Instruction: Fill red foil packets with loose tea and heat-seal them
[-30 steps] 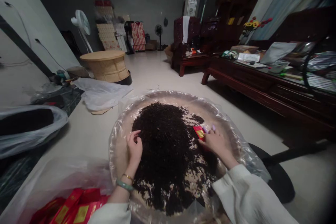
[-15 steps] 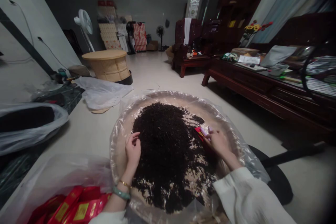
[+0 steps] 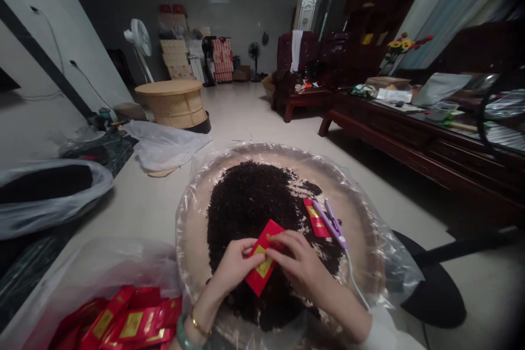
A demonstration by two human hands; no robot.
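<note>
Red foil forms the small packet (image 3: pixel 261 263), which is held above the near part of the round tray (image 3: pixel 371 229), over the heap of dark loose tea (image 3: pixel 254 202). The left hand (image 3: pixel 234 263) is closed on the packet's left edge; the right hand (image 3: pixel 298 263) is closed on its upper right corner, fingers pinched at what appears to be the mouth.

Judged from this grip, the step in hand is opening or preparing the packet. Keep it over the tea so that any spill falls back onto the tray. Support the body with the left hand and work only the mouth with the right, so the foil is not creased.

On the tray's right part lie a second red packet (image 3: pixel 316 218) and, touching it, a purple tool (image 3: pixel 334 224) with a white cord. Left of the tray, a clear bag holds more red packets (image 3: pixel 123 325).
</note>
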